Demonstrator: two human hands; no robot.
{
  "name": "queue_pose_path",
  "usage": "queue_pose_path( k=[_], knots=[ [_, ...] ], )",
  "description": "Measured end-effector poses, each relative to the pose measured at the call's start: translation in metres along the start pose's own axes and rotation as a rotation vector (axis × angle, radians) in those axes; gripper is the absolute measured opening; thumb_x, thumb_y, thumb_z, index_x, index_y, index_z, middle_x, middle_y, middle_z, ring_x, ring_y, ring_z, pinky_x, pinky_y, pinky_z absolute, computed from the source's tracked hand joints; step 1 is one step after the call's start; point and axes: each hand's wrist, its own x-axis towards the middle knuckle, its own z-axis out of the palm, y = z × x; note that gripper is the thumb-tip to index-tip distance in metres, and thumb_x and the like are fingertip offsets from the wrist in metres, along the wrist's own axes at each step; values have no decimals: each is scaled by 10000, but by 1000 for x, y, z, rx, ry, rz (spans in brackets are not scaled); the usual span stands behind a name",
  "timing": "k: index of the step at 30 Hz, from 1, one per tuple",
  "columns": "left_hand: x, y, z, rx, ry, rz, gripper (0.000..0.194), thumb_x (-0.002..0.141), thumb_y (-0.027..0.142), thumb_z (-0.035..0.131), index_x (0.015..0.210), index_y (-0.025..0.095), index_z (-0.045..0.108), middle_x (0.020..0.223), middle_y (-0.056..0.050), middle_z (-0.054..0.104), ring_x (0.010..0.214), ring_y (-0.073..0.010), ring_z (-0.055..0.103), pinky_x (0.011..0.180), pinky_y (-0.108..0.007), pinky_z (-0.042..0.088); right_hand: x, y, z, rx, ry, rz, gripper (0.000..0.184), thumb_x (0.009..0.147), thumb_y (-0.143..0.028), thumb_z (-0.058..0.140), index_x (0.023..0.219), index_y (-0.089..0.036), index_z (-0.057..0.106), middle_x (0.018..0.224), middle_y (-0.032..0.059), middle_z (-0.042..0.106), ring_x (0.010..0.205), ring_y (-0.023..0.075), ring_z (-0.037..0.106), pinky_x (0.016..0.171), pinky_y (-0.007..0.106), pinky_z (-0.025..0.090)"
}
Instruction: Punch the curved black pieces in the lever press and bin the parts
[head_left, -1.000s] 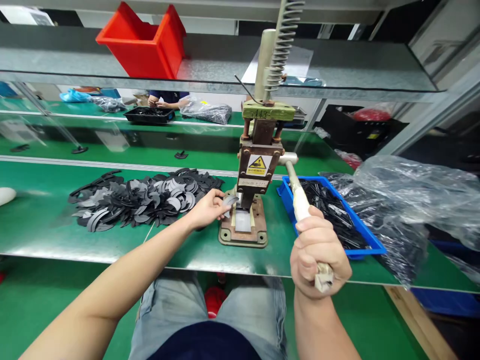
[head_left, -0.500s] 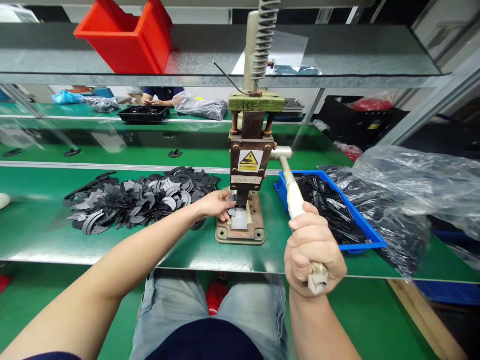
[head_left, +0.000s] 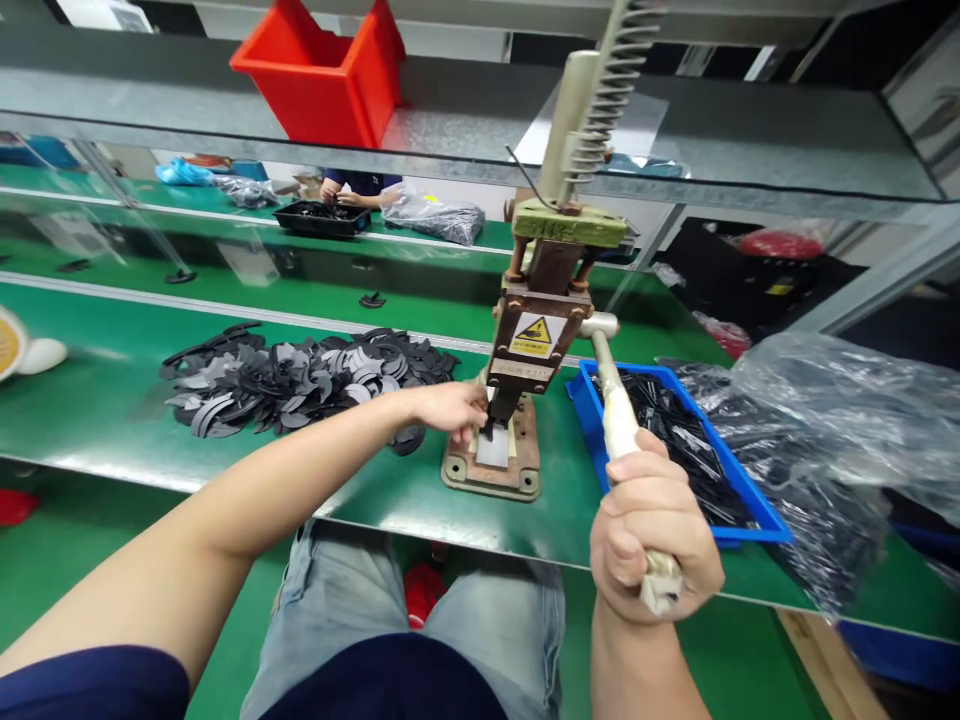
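Observation:
My right hand [head_left: 660,520] is wrapped round the taped lever handle [head_left: 619,408] of a hand press [head_left: 551,268]. At the press's base plate [head_left: 491,486], my left hand [head_left: 452,407] pinches a small dark flat piece [head_left: 489,430] just under the ram, beside a pale metal block [head_left: 493,450]. The fingers cover part of that piece, so its full shape is hidden. Left of the press lies a heap of curved grey and black pieces [head_left: 277,388], close to my left forearm.
Right of the press stands a blue tray [head_left: 750,518] of thin black parts, beside clear plastic bags [head_left: 832,390]. A red bin [head_left: 322,95] sits on the shelf above. Across the bench, another person's hands [head_left: 341,195] are at a black tray [head_left: 322,222].
The view has tilted and shifted. My left fingers have turned the piece at the ram; its grey flat face showed before, now it looks dark and narrow. My right hand keeps its grip on the lever.

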Motion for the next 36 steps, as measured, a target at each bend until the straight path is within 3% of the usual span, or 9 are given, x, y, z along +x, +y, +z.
queue_pose_path(
  k=[3, 5, 7, 10, 14, 20, 27, 32, 36],
  knots=[
    [-3, -10, -47, 283, 192, 84, 233, 910, 255, 601, 1095, 186, 725, 1020, -64, 796, 773, -171, 751, 610, -233, 546, 1, 0, 5, -26, 40, 0, 249, 896, -293, 691, 698, -233, 552, 703, -30, 612, 779, 205, 646, 1035, 628, 521],
    [-3, -18, -73, 546, 401, 66, 251, 940, 262, 561, 1100, 193, 742, 1052, -52, 798, 870, -177, 743, 744, -245, 561, 2, 2, 12, -20, 105, -22, 278, 886, -290, 701, 679, -231, 524, 664, -36, 585, 740, 194, 624, 1014, 604, 530],
    [0, -24, -85, 699, 482, 31, 236, 927, 298, 604, 1077, 199, 755, 1042, -58, 797, 943, -206, 732, 863, -273, 551, 3, 4, 19, 4, 176, -54, 304, 875, -291, 709, 664, -229, 501, 629, -40, 557, 709, 184, 604, 996, 581, 534],
    [11, -28, -80, 782, 473, 20, 302, 849, 339, 701, 1112, 204, 757, 1142, -105, 770, 1098, -271, 693, 1002, -339, 508, 3, 7, 24, 23, 218, -89, 322, 869, -303, 720, 654, -229, 491, 611, -39, 543, 685, 181, 592, 979, 570, 540],
    [34, -27, -63, 879, 352, 36, 457, 645, 202, 787, 1101, 234, 782, 1317, -139, 713, 1292, -346, 576, 1160, -455, 383, 3, 7, 21, -7, 182, -92, 288, 873, -293, 709, 669, -236, 514, 627, -29, 562, 685, 194, 592, 970, 596, 550],
    [61, -24, -67, 958, 149, -34, 410, 475, 57, 737, 833, 242, 810, 1011, -144, 778, 1202, -416, 567, 1138, -649, 285, 4, 6, 19, -5, 166, -101, 262, 875, -272, 698, 681, -233, 527, 633, -22, 553, 705, 191, 592, 996, 572, 534],
    [52, -24, -80, 1006, 11, -37, 404, 504, 79, 737, 850, 260, 844, 1192, -140, 751, 1260, -407, 522, 1156, -578, 253, 6, 8, 21, -17, 158, -130, 298, 889, -288, 696, 670, -225, 504, 629, -33, 550, 699, 172, 597, 972, 554, 542],
    [40, -27, -73, 1015, 13, -52, 496, 562, 90, 748, 1013, 272, 844, 1240, -157, 737, 1284, -402, 510, 1174, -588, 224, 8, 8, 23, -33, 183, -153, 294, 899, -277, 676, 679, -228, 487, 631, -40, 539, 683, 172, 587, 955, 587, 558],
    [39, -20, -64, 983, 40, -27, 412, 543, 38, 758, 899, 233, 829, 1168, -166, 752, 1269, -398, 529, 1165, -574, 243, 9, 5, 23, -30, 159, -149, 276, 887, -258, 677, 679, -218, 500, 643, -37, 551, 695, 173, 591, 953, 592, 555]
  ],
)
